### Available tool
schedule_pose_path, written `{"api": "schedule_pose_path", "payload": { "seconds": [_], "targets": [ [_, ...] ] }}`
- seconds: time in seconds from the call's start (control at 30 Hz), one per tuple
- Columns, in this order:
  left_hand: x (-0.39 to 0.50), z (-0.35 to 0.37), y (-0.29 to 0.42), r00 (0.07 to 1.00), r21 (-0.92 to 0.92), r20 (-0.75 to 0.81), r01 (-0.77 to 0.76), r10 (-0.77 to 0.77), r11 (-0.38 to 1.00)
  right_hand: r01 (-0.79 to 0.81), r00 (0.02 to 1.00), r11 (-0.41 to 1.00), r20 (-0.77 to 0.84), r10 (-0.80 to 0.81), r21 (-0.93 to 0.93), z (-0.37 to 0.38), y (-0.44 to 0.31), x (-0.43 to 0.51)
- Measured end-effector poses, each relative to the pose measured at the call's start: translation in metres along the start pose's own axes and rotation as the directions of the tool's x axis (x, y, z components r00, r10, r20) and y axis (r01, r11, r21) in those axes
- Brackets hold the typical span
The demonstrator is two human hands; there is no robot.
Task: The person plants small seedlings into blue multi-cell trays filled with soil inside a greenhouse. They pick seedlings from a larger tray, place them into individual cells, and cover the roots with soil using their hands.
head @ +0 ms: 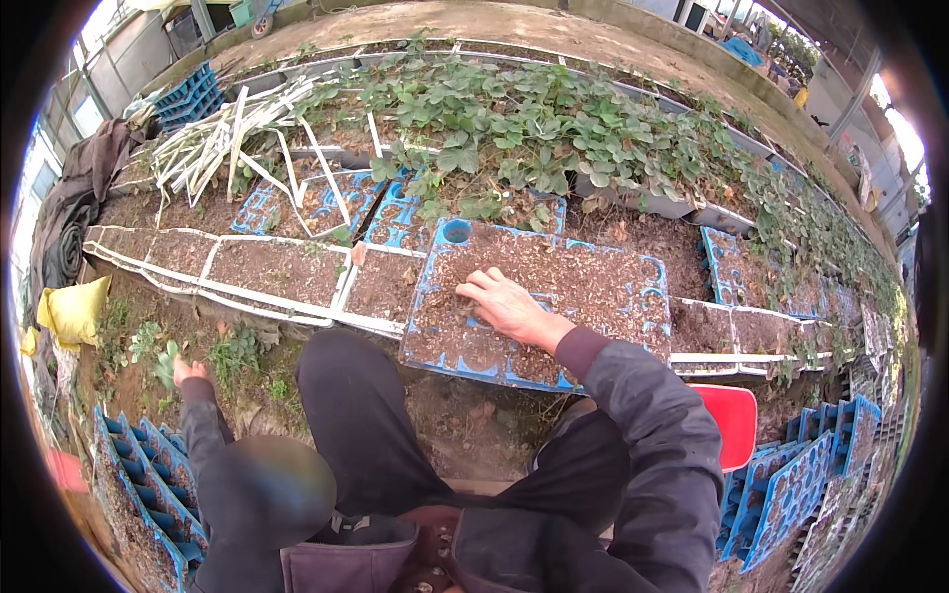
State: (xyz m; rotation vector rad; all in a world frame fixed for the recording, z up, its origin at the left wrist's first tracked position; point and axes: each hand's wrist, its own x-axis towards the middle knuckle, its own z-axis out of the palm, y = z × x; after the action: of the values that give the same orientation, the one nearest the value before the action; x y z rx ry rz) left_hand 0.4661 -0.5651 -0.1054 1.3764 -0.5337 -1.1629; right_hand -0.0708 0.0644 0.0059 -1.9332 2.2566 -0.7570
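A blue plastic cell tray [534,379] lies tilted in front of my knees, heaped with brown soil mixed with pale flakes. One round cell [456,231] at its far left corner shows as an open hole. My right hand [508,302] is over the tray's left half, fingers curled down with the tips at the soil. Whether it grips anything there is hidden. Low at the far left, my left hand [190,370] holds a small green leafy plant [167,363], blurred beside the thumb.
Stacked blue trays [786,482] stand at the right, others [144,489] at the left. A red plastic object [723,426] is beside my right arm. Beyond lie white strips [230,141], white-edged soil beds [274,267] and leafy plants [519,118]. A yellow bag [74,311] rests at the left.
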Motion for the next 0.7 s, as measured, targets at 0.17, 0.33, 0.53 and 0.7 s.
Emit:
{"api": "schedule_pose_path", "payload": {
  "seconds": [0.17, 0.33, 0.53, 0.7],
  "targets": [
    [-0.068, -0.044, -0.089, 0.982, 0.127, 0.035, 0.177, -0.183, 0.976, -0.416, 0.882, 0.897, -0.175, 0.438, 0.148, -0.013, 0.042, 0.016],
    [-0.295, 0.074, -0.072, 0.843, 0.222, 0.529, -0.020, -0.103, 0.975, -0.350, 0.862, 0.927, -0.341, 0.374, 0.133, -0.014, 0.101, 0.029],
    [-0.520, 0.157, 0.009, -0.060, 0.091, 0.992, -0.237, -0.108, 0.967, -0.236, 0.962, 0.972, -0.145, 0.233, -0.006, 0.013, 0.084, 0.057],
    [-0.598, 0.174, -0.019, -0.322, -0.223, 0.945, -0.503, 0.058, 0.835, -0.201, 0.973, 0.974, -0.134, 0.186, -0.103, -0.026, 0.103, 0.007]
  ]
}}
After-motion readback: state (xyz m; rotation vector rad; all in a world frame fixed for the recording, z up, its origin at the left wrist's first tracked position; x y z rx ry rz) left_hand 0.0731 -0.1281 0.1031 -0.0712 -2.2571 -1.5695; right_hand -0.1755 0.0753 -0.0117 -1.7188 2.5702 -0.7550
